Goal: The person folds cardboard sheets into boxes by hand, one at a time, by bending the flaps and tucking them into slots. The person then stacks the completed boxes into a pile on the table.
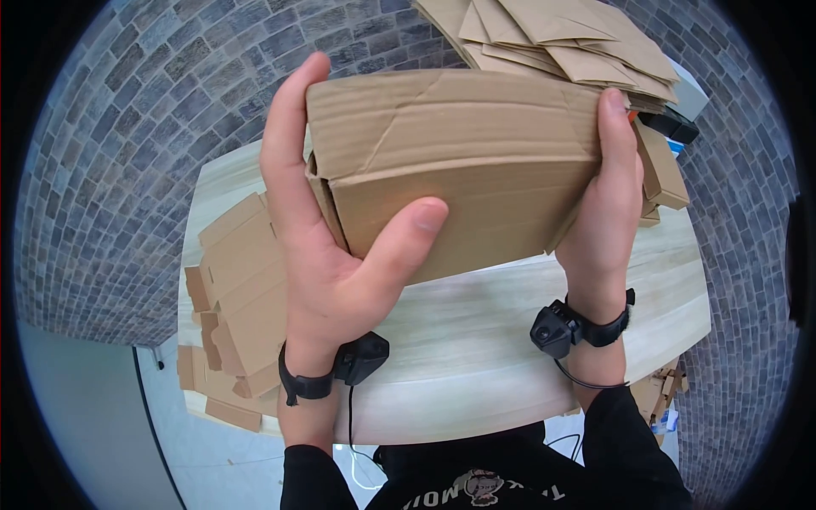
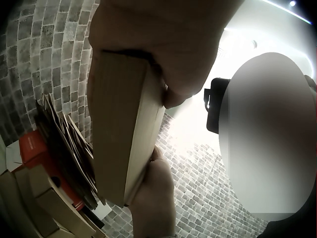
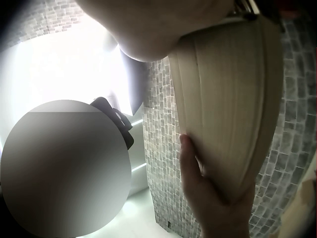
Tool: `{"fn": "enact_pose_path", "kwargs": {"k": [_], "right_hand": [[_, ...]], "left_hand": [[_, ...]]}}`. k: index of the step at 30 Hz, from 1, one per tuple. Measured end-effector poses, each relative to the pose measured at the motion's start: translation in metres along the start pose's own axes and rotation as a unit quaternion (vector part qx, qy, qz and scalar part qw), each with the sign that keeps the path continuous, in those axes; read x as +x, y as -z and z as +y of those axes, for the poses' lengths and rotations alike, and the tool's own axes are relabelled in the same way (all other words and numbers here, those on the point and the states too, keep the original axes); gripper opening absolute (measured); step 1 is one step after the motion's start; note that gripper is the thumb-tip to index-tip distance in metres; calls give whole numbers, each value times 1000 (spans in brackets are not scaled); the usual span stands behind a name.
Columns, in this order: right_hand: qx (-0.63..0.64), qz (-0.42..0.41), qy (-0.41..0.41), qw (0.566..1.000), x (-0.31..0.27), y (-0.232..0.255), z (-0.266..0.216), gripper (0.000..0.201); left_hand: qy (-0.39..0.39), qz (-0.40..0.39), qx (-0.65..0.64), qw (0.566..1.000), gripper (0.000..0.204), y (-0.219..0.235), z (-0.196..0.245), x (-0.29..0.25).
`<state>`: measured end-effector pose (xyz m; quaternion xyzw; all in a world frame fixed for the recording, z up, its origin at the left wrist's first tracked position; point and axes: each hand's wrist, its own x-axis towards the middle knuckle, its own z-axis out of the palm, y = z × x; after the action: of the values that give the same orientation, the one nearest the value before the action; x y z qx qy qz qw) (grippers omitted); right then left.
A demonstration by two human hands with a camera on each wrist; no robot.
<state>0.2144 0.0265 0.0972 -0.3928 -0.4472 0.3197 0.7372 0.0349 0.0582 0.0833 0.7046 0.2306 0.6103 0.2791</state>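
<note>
A closed brown cardboard box is held up above the table between both hands. My left hand grips its left end, with the thumb laid across the broad face and a finger reaching up past the top corner. At the other end, my right hand holds the box, one digit extending up to its upper edge; the rest of those fingers are hidden behind it. A crease and slanting flap lines run along the upper side. In the right wrist view, the box spans from one hand to the other.
Flattened cardboard pieces lie on the left of the pale table. At the back right is a stack of flat cardboard sheets, with small cardboard boxes beside it. An orange-red box appears beside the stack.
</note>
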Motion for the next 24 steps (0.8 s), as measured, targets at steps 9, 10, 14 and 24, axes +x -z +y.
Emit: {"fn": "enact_pose_path", "kwargs": {"k": [9,10,14,24], "right_hand": [[-18,13,69,997,0,-2,11,47],[-11,-6,69,998,0,-2,12,45],[-23,11,79,997,1,-3,9,43],[-11,-60,39,997,2,9,4,45]], "left_hand": [[43,-26,-65,997,76,6,-4,3],[39,-24,-99,994,73,6,-6,3],[45,-26,-107,993,70,7,-2,2],[44,-25,-149,988,69,9,0,0]]}}
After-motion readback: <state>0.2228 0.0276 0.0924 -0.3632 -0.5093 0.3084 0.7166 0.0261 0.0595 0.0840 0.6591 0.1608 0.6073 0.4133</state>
